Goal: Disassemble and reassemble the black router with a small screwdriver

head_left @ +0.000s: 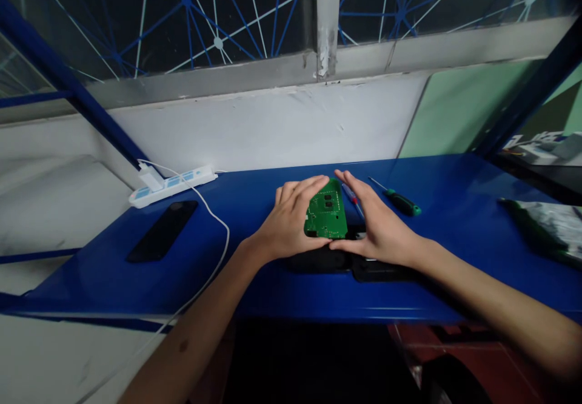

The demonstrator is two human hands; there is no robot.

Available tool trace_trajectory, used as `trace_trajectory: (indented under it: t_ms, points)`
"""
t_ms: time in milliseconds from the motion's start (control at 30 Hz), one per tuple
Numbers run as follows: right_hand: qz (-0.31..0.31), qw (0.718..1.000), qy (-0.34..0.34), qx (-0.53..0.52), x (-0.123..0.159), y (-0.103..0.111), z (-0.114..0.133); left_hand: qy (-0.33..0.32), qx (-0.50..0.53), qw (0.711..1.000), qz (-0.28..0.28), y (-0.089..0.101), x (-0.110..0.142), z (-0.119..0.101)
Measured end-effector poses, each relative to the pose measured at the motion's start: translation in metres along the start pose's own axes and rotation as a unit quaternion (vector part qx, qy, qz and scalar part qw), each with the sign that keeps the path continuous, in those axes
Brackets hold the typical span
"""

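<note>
the bare left hand (pixel 288 219), curved partly open, holds the rectangular green circuit board (pixel 334 217) over the rounded black casing (pixel 318 262) on the glossy blue table (pixel 264 295). the bare right hand (pixel 384 228) arches widely beside it; i cannot tell if it grips.

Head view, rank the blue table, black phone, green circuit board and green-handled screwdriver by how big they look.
1. Blue table
2. Black phone and green circuit board: too close to rank, the board partly hidden by the left hand
3. Green-handled screwdriver
</note>
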State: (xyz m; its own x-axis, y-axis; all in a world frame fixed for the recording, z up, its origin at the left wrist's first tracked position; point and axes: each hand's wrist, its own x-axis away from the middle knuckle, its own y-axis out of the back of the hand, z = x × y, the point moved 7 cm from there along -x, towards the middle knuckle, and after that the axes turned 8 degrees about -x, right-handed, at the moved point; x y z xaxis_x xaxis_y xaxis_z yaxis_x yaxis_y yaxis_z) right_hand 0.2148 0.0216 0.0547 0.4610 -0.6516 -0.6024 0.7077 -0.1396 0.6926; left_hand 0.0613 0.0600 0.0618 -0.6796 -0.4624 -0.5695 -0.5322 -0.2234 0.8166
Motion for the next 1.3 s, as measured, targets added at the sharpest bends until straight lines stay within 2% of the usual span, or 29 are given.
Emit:
trace_trajectory:
  t_ms: [167,367,533,633,767,933,1167,1300]
  points:
    - [0.034,0.999,-0.015,-0.031,0.000,-0.006,-0.001,0.001,0.170,0.983,-0.069,0.006,0.004,0.003]
    - [0.063,0.996,-0.054,-0.044,0.001,-0.014,-0.006,0.030,0.246,0.968,-0.031,0.005,0.001,-0.002]
    - [0.058,0.995,-0.065,-0.053,0.001,-0.013,-0.008,0.038,0.268,0.963,-0.009,0.003,0.002,0.000]
    - [0.046,0.995,-0.074,-0.038,0.001,-0.011,-0.012,0.045,0.252,0.966,-0.012,0.002,0.005,0.005]
    - [0.032,0.996,-0.078,-0.009,0.003,-0.010,-0.019,0.032,0.166,0.985,-0.033,0.005,0.011,0.010]
    - [0.024,0.998,-0.050,0.036,0.003,-0.008,-0.019,0.024,0.074,0.997,-0.002,0.002,0.014,0.014]
    - [0.030,0.998,-0.023,0.053,0.004,-0.009,-0.014,0.013,0.037,0.998,0.041,0.001,0.012,0.012]
    - [0.028,0.998,-0.018,0.054,0.004,-0.008,-0.013,0.006,0.033,0.999,0.033,0.000,0.013,0.012]
